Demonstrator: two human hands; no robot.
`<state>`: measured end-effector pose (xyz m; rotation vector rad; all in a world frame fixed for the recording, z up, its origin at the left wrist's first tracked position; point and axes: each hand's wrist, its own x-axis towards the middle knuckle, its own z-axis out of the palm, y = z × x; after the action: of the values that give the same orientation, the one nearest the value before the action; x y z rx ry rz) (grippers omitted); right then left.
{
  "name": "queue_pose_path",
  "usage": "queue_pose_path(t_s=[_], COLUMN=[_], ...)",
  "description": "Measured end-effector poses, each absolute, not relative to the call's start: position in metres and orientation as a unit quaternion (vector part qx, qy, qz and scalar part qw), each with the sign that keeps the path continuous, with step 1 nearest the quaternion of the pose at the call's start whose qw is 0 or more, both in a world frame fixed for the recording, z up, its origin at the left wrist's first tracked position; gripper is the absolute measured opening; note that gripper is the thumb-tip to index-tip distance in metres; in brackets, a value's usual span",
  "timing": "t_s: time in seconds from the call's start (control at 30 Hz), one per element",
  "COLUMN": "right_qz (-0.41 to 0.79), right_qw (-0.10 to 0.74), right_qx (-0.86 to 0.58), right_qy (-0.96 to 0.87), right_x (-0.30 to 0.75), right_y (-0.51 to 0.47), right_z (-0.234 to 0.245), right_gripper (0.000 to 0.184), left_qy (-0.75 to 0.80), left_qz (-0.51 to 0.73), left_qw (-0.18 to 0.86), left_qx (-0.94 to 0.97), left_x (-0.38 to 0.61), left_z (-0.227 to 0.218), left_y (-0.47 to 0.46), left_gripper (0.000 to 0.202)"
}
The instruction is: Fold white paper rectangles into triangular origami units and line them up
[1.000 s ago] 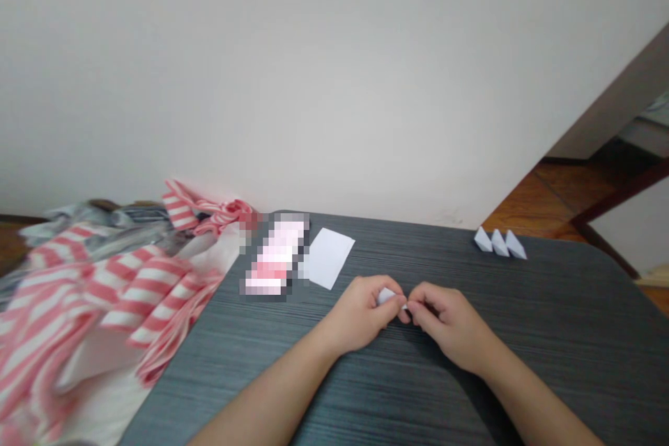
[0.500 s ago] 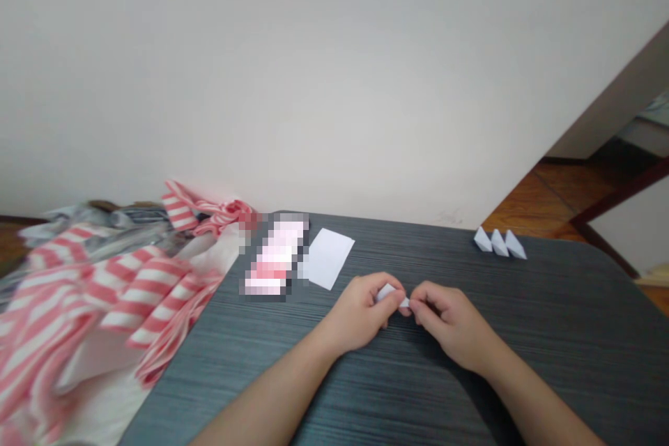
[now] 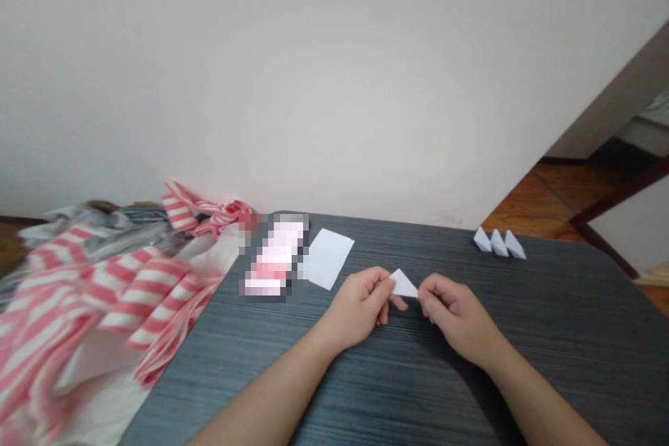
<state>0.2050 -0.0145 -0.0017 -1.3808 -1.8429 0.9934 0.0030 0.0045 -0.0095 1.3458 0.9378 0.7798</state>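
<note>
A small white folded paper triangle [image 3: 403,283] is held just above the dark grey table [image 3: 548,334], pinched at its two ends. My left hand [image 3: 359,306] grips its left corner with fingers curled. My right hand [image 3: 450,317] pinches its right tip, fingers closed. Both forearms reach in from the bottom edge.
A flat white sheet of paper [image 3: 330,256] lies beyond my left hand, next to a blurred pink object [image 3: 272,258]. Three folded paper triangles [image 3: 499,242] stand in a row at the far right. Pink-and-white striped cloth [image 3: 104,300] is heaped at the table's left edge. A wall runs behind.
The paper piece was hidden between my touching fingertips; my hands have moved slightly apart and up, and the triangle now shows between them.
</note>
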Motion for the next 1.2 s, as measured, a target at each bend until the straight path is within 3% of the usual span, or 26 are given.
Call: queue_pose_path(t_s=[0.77,1.0,1.2], right_qz=[0.425,0.464,0.519], right_qw=[0.28,0.317,0.348], right_qx=[-0.508,-0.523,-0.477], right_qy=[-0.695,-0.641,-0.618], right_x=[0.208,0.205,0.204], right_y=[-0.012,-0.01,-0.012], right_z=[-0.005,-0.008,-0.012], right_gripper=[0.023,0.026,0.025], left_qy=[0.399,0.42,0.417], left_qz=[0.377,0.308,0.31], left_qw=[0.608,0.527,0.555], left_qx=[0.574,0.672,0.65], left_x=[0.004,0.0,0.001], left_z=[-0.015,-0.008,-0.008], left_y=[0.006,0.005,0.006], left_gripper=[0.032,0.025,0.025])
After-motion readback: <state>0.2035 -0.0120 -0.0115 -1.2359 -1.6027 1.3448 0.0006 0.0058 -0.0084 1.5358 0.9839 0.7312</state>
